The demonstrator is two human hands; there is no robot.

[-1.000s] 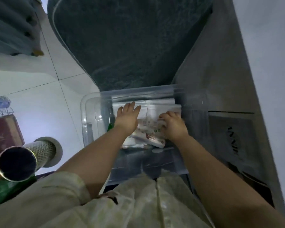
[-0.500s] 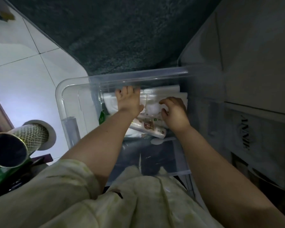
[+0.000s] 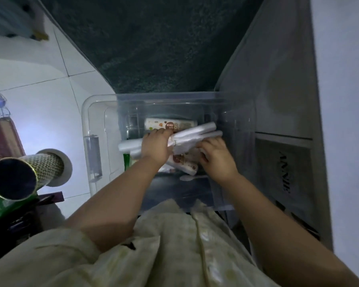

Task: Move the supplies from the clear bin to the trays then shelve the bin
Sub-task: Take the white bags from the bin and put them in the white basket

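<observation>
The clear bin (image 3: 85, 123) sits on the floor in front of me, with both my hands inside it. My left hand (image 3: 155, 147) is shut on a bundle of white plastic rolls (image 3: 197, 134) that it holds raised and tilted. My right hand (image 3: 217, 157) grips the same bundle from the right, its fingers curled under it. A printed roll with brown dots (image 3: 170, 125) lies at the far side of the bin. Another printed roll (image 3: 186, 164) lies under my hands. A green item (image 3: 126, 161) shows at the left, mostly hidden.
A dark rug (image 3: 153, 48) lies beyond the bin. A grey shelf unit (image 3: 278, 100) stands at the right, with a bag marked with letters (image 3: 286, 172) in its lower space. At the left are a patterned tube (image 3: 25, 175) and white floor tiles (image 3: 46, 112).
The white roll bundle has been lifted off the bin's floor by both hands, uncovering the printed roll at the far side. My head view has shifted back a little.
</observation>
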